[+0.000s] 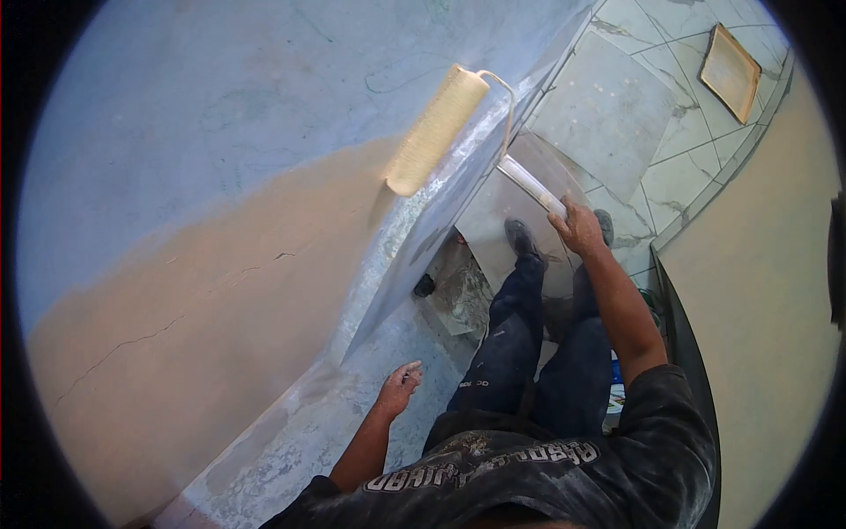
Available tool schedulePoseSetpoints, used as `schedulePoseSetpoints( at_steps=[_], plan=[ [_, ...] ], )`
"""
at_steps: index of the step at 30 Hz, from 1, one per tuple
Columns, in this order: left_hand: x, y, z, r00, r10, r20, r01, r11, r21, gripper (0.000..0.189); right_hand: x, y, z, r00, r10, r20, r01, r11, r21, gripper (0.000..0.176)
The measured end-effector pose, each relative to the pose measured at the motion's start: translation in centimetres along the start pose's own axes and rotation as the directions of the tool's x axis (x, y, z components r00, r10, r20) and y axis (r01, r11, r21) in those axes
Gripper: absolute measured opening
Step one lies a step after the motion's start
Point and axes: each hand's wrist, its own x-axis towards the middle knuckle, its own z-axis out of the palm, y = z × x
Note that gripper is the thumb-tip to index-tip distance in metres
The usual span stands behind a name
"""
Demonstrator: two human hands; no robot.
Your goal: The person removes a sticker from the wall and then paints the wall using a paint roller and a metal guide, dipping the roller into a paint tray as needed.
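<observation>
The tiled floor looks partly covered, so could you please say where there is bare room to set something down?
Bare tiles lie between the grey panel and the tray, and between that panel and the skirting. It is crowded around the shoes and the right hand holding the paint roller.

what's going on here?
The person's right hand grips a paint roller by its handle. The roller is held out by the wall, where a tan area with a crack running through it meets blue; whether it touches the surface, I can't tell. The left hand is loosely curled with nothing visible in it. What looks like a tray lies on the tiled floor.
</observation>
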Motion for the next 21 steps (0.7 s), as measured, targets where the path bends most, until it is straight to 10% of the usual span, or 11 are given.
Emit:
schedulePoseSetpoints(
  at_steps=[21],
  plan=[
    [-1.9,0.8,-1.9,0.984,0.177,-0.031,-0.177,0.984,0.011,0.043,-6.6,-14.2,-8.5,0.964,-0.162,-0.209,0.162,0.987,-0.020,0.051]
  ],
)
